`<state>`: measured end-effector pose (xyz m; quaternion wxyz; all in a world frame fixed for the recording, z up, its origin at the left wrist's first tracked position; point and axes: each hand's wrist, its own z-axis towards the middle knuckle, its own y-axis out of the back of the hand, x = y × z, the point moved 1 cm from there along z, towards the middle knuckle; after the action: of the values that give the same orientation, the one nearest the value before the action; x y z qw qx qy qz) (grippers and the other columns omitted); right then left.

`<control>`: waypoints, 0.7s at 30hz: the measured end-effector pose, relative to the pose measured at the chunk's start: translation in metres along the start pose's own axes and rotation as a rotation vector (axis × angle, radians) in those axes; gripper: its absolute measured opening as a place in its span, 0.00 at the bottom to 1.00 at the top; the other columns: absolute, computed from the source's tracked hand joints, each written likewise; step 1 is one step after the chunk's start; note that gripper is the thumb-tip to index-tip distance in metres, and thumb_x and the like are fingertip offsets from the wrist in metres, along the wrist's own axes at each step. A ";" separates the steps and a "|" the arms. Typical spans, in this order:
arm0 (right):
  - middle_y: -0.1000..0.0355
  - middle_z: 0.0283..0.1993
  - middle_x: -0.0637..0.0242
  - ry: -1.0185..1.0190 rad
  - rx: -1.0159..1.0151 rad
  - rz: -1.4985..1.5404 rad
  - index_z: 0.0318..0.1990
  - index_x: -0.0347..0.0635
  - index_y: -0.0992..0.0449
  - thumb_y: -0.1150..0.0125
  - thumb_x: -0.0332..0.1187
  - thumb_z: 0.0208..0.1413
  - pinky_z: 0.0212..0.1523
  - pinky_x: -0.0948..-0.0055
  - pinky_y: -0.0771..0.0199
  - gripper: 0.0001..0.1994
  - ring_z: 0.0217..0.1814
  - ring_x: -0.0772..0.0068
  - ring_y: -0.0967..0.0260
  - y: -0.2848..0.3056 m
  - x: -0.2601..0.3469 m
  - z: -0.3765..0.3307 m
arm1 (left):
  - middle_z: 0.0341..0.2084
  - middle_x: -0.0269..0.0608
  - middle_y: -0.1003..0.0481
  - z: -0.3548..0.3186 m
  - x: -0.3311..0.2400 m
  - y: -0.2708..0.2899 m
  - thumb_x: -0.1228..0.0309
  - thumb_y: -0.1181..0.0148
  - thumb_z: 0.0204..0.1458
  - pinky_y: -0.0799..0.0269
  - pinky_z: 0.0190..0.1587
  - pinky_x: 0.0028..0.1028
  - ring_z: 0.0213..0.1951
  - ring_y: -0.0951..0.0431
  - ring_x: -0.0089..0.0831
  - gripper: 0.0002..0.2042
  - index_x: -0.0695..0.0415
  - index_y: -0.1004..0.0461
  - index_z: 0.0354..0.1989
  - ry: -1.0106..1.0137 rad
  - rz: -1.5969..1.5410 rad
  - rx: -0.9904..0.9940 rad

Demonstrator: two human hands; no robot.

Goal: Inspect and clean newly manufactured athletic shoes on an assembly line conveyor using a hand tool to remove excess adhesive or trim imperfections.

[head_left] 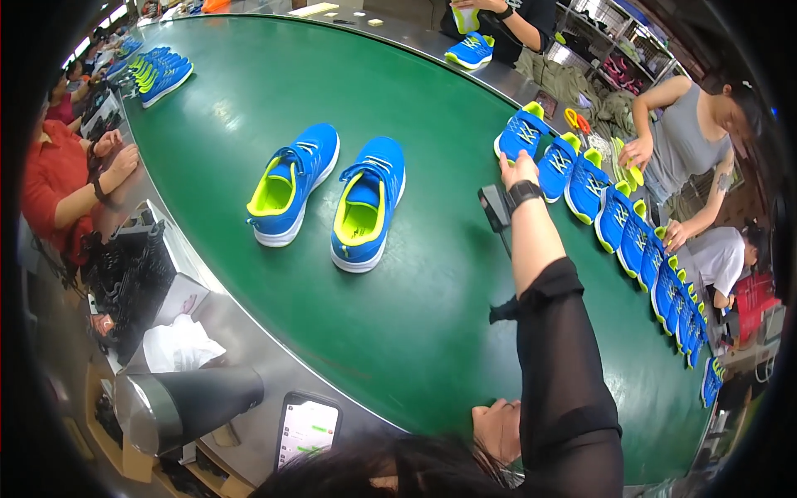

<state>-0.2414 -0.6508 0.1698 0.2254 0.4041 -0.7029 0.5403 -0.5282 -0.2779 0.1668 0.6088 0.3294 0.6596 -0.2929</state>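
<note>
My right hand [520, 168] reaches across the green table [432, 307] to a blue sneaker [521, 137] with lime lining, at the far end of a row of like shoes. Its fingers close on the edge of that sneaker nearest me. A black strap and a small dark device [496, 207] sit at my right wrist. Low in the picture is my left hand [498, 427], partly covered by hair and the black right sleeve; its grip is not clear. Left of my right arm, a left-hand sneaker [295, 187] and a right-hand sneaker [368, 203] stand upright side by side, apart from both hands.
Blue sneakers [613, 217] line the right edge, where a person in grey [706, 124] works. More sneakers [166, 79] stand far left, near a person in red [62, 183]. A dark cylinder [207, 398] and a phone [307, 427] lie on the near left ledge.
</note>
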 end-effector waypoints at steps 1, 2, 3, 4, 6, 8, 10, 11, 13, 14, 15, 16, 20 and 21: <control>0.37 0.56 0.56 -0.020 -0.002 0.116 0.57 0.33 0.39 0.51 0.25 0.61 0.55 0.52 0.24 0.17 0.58 0.57 0.37 0.004 0.005 0.011 | 0.25 0.24 0.27 -0.002 0.003 -0.013 0.64 0.38 0.43 0.41 0.36 0.34 0.34 0.25 0.28 0.05 0.46 0.28 0.27 0.004 -0.032 0.004; 0.37 0.56 0.56 -0.001 -0.016 0.120 0.57 0.33 0.39 0.51 0.25 0.61 0.55 0.52 0.24 0.17 0.58 0.57 0.37 0.014 0.013 0.020 | 0.25 0.24 0.27 -0.006 0.005 -0.028 0.64 0.38 0.43 0.41 0.37 0.34 0.35 0.25 0.28 0.05 0.46 0.27 0.27 0.009 -0.064 0.008; 0.36 0.53 0.53 0.023 -0.061 0.110 0.56 0.27 0.41 0.48 0.21 0.58 0.50 0.57 0.20 0.19 0.51 0.57 0.33 0.013 0.010 0.004 | 0.25 0.24 0.27 -0.008 0.010 -0.035 0.64 0.38 0.43 0.42 0.37 0.34 0.35 0.25 0.28 0.05 0.46 0.27 0.27 0.016 -0.085 -0.012; 0.35 0.51 0.50 0.047 -0.105 0.096 0.55 0.20 0.43 0.45 0.18 0.54 0.45 0.62 0.15 0.22 0.44 0.58 0.29 0.019 0.004 -0.003 | 0.25 0.24 0.27 -0.009 0.015 -0.041 0.64 0.38 0.43 0.42 0.37 0.34 0.35 0.25 0.28 0.05 0.46 0.27 0.27 0.025 -0.110 -0.035; 0.38 0.52 0.44 0.009 -0.092 0.151 0.61 0.23 0.54 0.43 0.13 0.49 0.33 0.64 0.12 0.34 0.40 0.54 0.28 0.035 0.020 0.014 | 0.26 0.24 0.27 -0.016 0.020 -0.036 0.64 0.38 0.43 0.42 0.37 0.34 0.35 0.25 0.28 0.05 0.46 0.27 0.27 0.016 -0.166 -0.054; 0.42 0.56 0.44 0.062 -0.376 -0.012 0.64 0.31 0.64 0.41 0.12 0.45 0.32 0.61 0.12 0.42 0.40 0.53 0.28 0.024 0.018 -0.039 | 0.26 0.24 0.27 -0.019 0.025 -0.026 0.64 0.38 0.43 0.42 0.38 0.34 0.36 0.25 0.28 0.05 0.46 0.27 0.28 0.052 -0.221 -0.127; 0.45 0.58 0.47 0.161 -0.331 -0.164 0.62 0.41 0.63 0.39 0.12 0.43 0.31 0.59 0.12 0.43 0.46 0.51 0.29 0.021 0.028 -0.068 | 0.26 0.24 0.27 -0.024 0.025 -0.030 0.64 0.38 0.43 0.42 0.38 0.34 0.36 0.25 0.28 0.05 0.46 0.27 0.28 0.068 -0.290 -0.144; 0.46 0.59 0.47 0.192 -0.301 -0.233 0.61 0.44 0.59 0.38 0.13 0.43 0.31 0.59 0.12 0.42 0.44 0.51 0.30 0.027 0.032 -0.065 | 0.26 0.24 0.27 -0.024 0.025 -0.031 0.64 0.38 0.43 0.42 0.38 0.34 0.36 0.25 0.28 0.05 0.46 0.27 0.28 0.074 -0.321 -0.151; 0.47 0.59 0.48 0.218 -0.261 -0.291 0.59 0.47 0.56 0.36 0.13 0.43 0.32 0.58 0.12 0.40 0.42 0.50 0.30 0.031 0.033 -0.062 | 0.27 0.24 0.27 -0.015 0.028 -0.030 0.63 0.38 0.43 0.42 0.39 0.35 0.36 0.25 0.28 0.05 0.46 0.27 0.28 0.076 -0.371 -0.184; 0.46 0.58 0.50 0.229 -0.223 -0.301 0.57 0.49 0.52 0.35 0.15 0.43 0.31 0.61 0.13 0.38 0.41 0.53 0.30 0.035 0.038 -0.061 | 0.27 0.24 0.27 -0.011 0.030 -0.029 0.63 0.38 0.43 0.42 0.39 0.35 0.37 0.25 0.28 0.05 0.46 0.27 0.28 0.077 -0.395 -0.201; 0.44 0.56 0.52 0.237 -0.186 -0.313 0.55 0.51 0.49 0.35 0.16 0.43 0.31 0.65 0.14 0.36 0.41 0.55 0.30 0.039 0.041 -0.059 | 0.27 0.24 0.27 -0.010 0.030 -0.029 0.63 0.38 0.43 0.43 0.39 0.35 0.37 0.25 0.28 0.05 0.46 0.27 0.28 0.082 -0.418 -0.221; 0.44 0.56 0.52 0.235 -0.185 -0.307 0.55 0.51 0.49 0.35 0.16 0.43 0.31 0.65 0.14 0.36 0.41 0.55 0.30 0.043 0.046 -0.057 | 0.27 0.25 0.27 -0.011 0.031 -0.029 0.63 0.38 0.43 0.43 0.39 0.35 0.37 0.25 0.28 0.05 0.46 0.27 0.28 0.086 -0.441 -0.239; 0.37 0.44 0.62 0.089 -0.117 -0.302 0.50 0.53 0.44 0.29 0.20 0.39 0.19 0.80 0.29 0.34 0.29 0.72 0.34 0.077 0.051 -0.043 | 0.27 0.25 0.27 -0.025 0.033 -0.045 0.63 0.38 0.43 0.43 0.40 0.35 0.38 0.26 0.28 0.05 0.46 0.26 0.28 0.110 -0.539 -0.299; 0.36 0.41 0.64 0.030 -0.046 -0.328 0.49 0.53 0.43 0.29 0.20 0.39 0.18 0.81 0.32 0.32 0.26 0.74 0.36 0.081 0.049 -0.059 | 0.29 0.26 0.27 -0.020 0.010 -0.026 0.63 0.39 0.44 0.45 0.42 0.35 0.39 0.26 0.28 0.05 0.46 0.26 0.29 0.042 -0.091 -0.176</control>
<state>-0.3420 -0.6042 0.1788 0.3300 0.4999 -0.6364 0.4859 -0.5616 -0.2775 0.1586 0.6076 0.2506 0.7095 -0.2542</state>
